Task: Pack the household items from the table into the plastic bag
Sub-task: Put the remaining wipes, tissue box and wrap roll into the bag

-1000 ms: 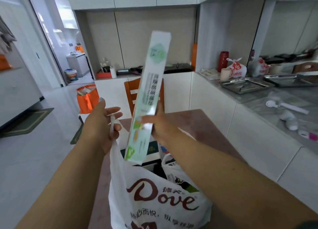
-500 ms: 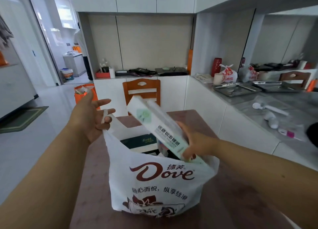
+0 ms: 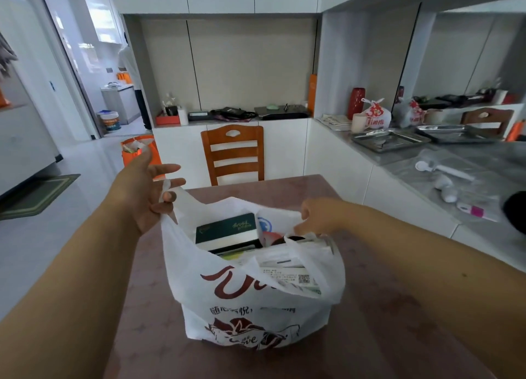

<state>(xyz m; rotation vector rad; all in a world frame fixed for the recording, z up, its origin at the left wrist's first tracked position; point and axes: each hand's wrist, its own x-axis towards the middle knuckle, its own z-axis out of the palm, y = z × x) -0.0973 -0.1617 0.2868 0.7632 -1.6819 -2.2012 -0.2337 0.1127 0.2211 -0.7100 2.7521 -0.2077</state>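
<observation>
Left hand [image 3: 142, 191] holds up the left handle of the white plastic bag [image 3: 227, 302], loop hooked over thumb and forefinger, other fingers spread; right hand [image 3: 318, 218] pinches the bag's far right rim. The bag stands open on the reddish-brown table [image 3: 378, 307], a dark green box [image 3: 226, 230] and a long pale carton [image 3: 287, 273] lying inside. Beyond the table's far edge stands a wooden chair [image 3: 232, 154].
</observation>
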